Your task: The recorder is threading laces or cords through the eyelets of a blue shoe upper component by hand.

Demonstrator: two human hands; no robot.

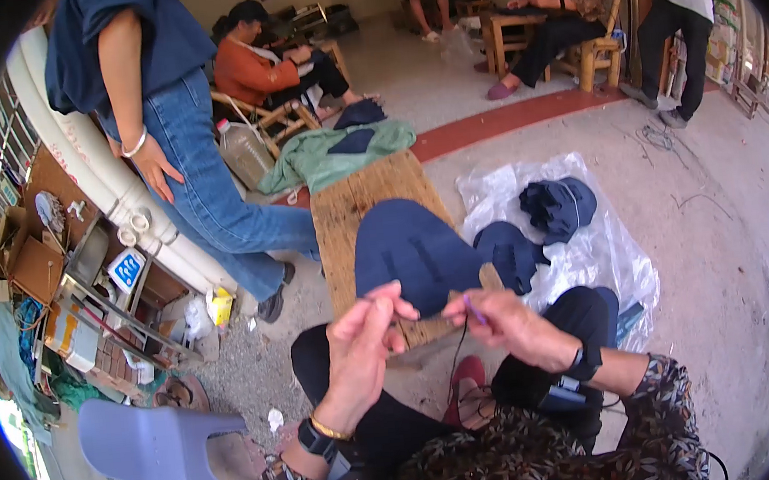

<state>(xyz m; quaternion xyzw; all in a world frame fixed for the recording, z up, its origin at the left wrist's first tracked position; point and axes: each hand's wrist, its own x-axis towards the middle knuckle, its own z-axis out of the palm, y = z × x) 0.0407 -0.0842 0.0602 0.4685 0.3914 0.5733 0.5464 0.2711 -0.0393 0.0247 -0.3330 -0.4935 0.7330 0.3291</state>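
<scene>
A rounded navy cloth piece (409,251) with two dark lines on it lies over a worn wooden bench (336,221) in front of me. Above the cloth's near edge, my left hand (364,339) is closed in a pinch; whatever its fingertips hold is too small to make out. To its right, my right hand (513,327) is closed around a small thing with a purple part (475,308), whose kind I cannot tell. A short tan piece (490,278) sticks up beside the right fingers. The hands are apart.
Right of the bench, clear plastic sheeting (623,268) lies on the floor under gathered navy cloth pieces (559,209). A green cloth bundle (339,152) is beyond the bench. A person in jeans (185,139) stands at left; a purple plastic stool (150,445) is nearer. Several people are farther back.
</scene>
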